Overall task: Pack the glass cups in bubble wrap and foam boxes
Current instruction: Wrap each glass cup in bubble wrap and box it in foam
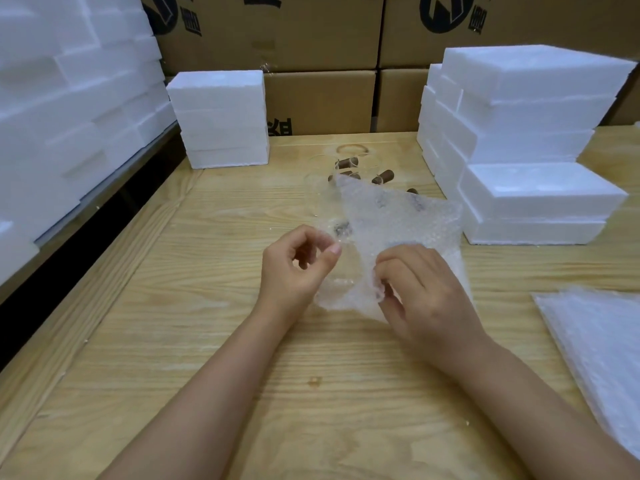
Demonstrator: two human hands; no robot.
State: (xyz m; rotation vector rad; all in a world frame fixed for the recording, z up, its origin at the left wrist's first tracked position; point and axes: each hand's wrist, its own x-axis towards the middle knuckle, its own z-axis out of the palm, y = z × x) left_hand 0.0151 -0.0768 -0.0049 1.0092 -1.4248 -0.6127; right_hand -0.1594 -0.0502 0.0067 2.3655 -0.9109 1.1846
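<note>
1. Bubble wrap sheet (398, 223) stands tilted up off the counter (207, 341), its free corner pointing away toward the loose glass cups (346, 166). Its long axis runs near to far.
2. A clear cup (341, 271) shows faintly inside the fold; which way it points cannot be told.
3. Left hand (298, 268) pinches the sheet's left edge; right hand (426, 296) grips its lower fold.
4. Foam boxes (526, 188) stand close on the right; the counter spreads wide to the left and toward the person.
</note>
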